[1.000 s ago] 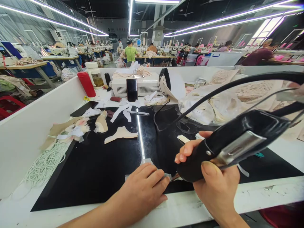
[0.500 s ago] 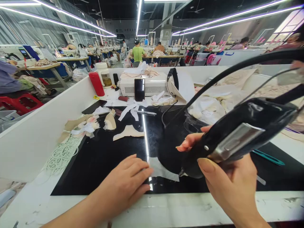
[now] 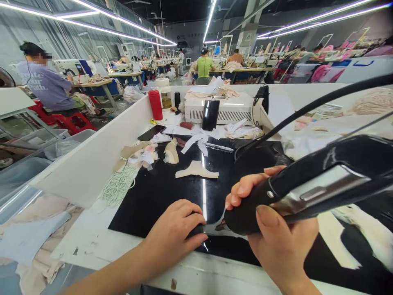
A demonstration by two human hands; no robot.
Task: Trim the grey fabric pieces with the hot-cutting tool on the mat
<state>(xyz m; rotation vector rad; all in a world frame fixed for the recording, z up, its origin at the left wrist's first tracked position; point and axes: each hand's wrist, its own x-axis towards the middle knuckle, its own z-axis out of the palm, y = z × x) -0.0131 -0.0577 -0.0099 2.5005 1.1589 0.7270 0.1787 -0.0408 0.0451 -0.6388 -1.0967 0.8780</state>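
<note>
My right hand (image 3: 276, 233) is wrapped round a black corded handheld tool (image 3: 325, 176) with a silver side lever. The tool's small tip (image 3: 221, 225) points down-left at a pale, thin curved piece (image 3: 211, 228) on the black mat (image 3: 153, 205). Much of that piece is hidden by the tool and my hands. My left hand (image 3: 178, 229) lies palm down at the piece's left end, with thumb and forefinger apart and their tips touching it. A cream curved fabric piece (image 3: 197, 169) lies farther back on the mat.
Pale green cord (image 3: 119, 186) and fabric scraps (image 3: 138, 155) lie along the left. Farther back are a pen (image 3: 219, 147), a phone (image 3: 211, 114) against a white box (image 3: 236, 108), and a red cylinder (image 3: 155, 105). The tool's black cable (image 3: 294, 116) arches overhead at right. Low white walls edge the table.
The view has swung left. The tool is tilted flatter and its tip has come closer to my left hand along the pale piece. More cream fabric shows at lower right.
</note>
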